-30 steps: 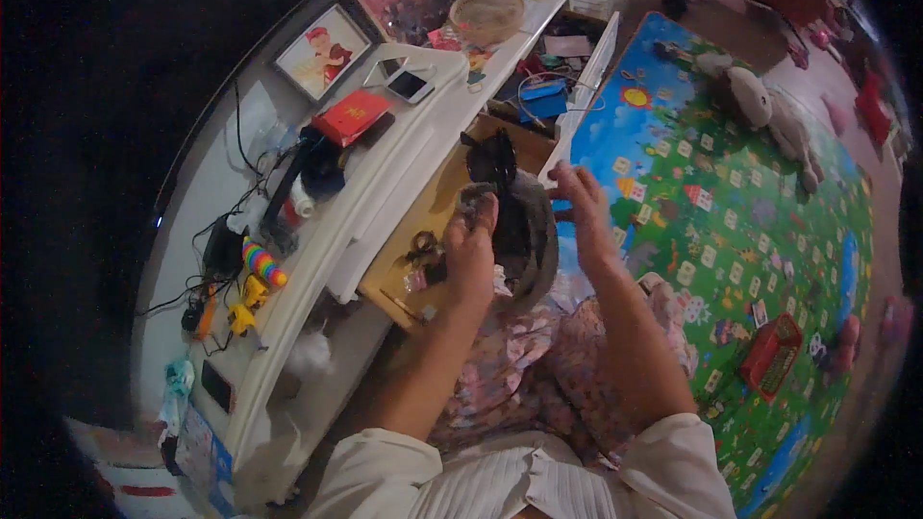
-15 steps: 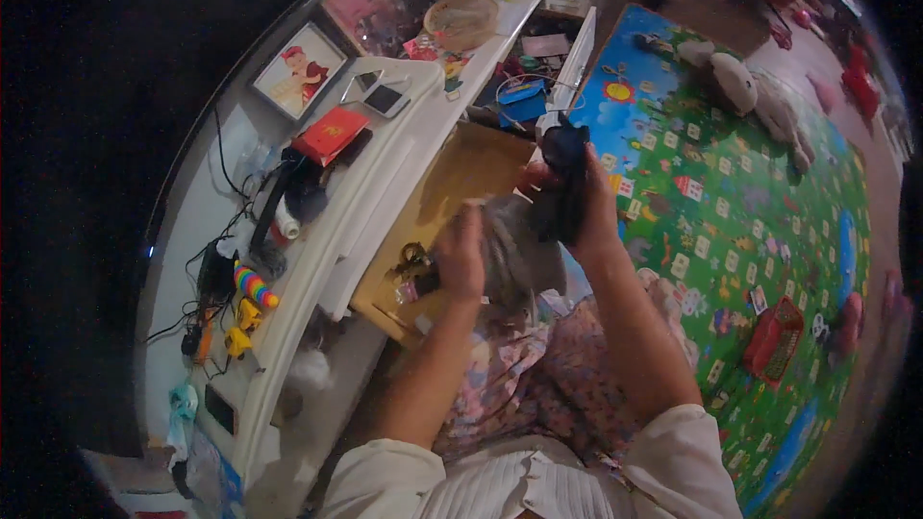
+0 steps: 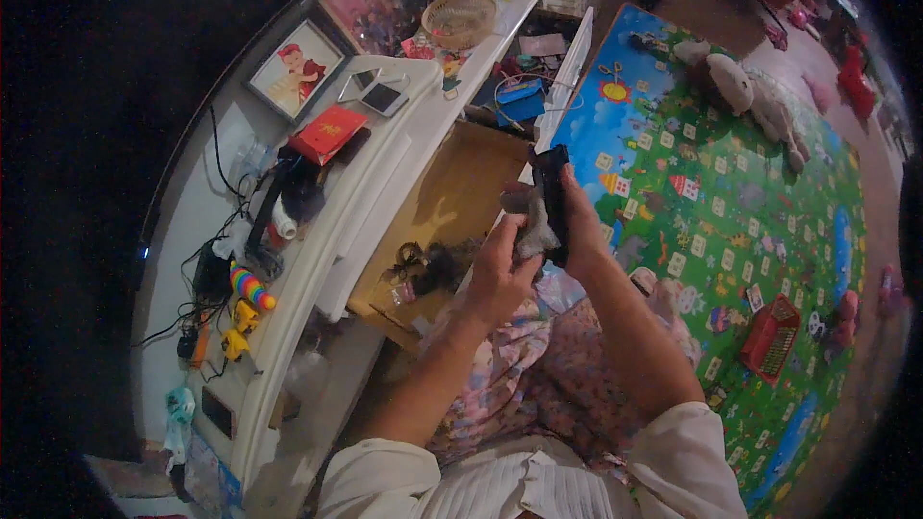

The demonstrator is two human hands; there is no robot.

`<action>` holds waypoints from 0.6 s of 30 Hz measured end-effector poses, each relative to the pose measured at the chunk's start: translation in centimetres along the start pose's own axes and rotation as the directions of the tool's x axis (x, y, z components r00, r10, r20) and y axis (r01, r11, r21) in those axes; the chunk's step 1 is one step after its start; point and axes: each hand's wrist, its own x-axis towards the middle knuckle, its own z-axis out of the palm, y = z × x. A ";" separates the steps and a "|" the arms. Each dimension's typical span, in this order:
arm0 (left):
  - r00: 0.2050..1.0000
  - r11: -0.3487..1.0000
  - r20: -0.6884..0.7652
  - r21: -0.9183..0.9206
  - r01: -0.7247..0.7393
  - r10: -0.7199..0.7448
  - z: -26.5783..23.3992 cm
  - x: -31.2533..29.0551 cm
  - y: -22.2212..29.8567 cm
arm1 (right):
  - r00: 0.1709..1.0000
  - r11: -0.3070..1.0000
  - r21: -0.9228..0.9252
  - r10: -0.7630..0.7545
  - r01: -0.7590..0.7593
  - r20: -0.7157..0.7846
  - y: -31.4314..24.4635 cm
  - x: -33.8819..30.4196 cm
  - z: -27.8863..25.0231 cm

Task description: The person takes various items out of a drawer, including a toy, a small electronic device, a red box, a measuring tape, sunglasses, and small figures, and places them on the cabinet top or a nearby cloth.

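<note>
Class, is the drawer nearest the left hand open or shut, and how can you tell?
Open. The drawer juts out from the white cabinet, its tan wooden bottom showing, with dark things inside.

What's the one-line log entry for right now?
left hand: holding grey cloth-like item | right hand: holding black item | drawer: open, dark items inside

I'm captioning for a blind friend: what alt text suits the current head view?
A person's left hand grips a grey, cloth-like item close to a black object held in the right hand, beside an open, wood-coloured drawer containing small dark things. A colourful playmat lies at right.
</note>
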 end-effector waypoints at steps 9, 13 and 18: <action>0.870 0.835 -0.477 -0.525 -0.168 -0.125 -1.8 0.1 -2.3 | 0.973 1.000 0.024 0.004 -0.010 0.232 1.3 1.1 -0.4; 0.885 0.954 -0.400 -0.075 -0.289 0.237 0.0 1.3 -1.8 | 0.992 0.981 -0.160 0.096 -0.108 -0.083 1.3 -1.6 3.8; 0.910 0.970 -0.336 0.042 -0.241 0.241 -0.2 1.6 -1.8 | 0.996 0.966 -0.251 0.037 -0.057 -0.085 1.0 -1.2 2.4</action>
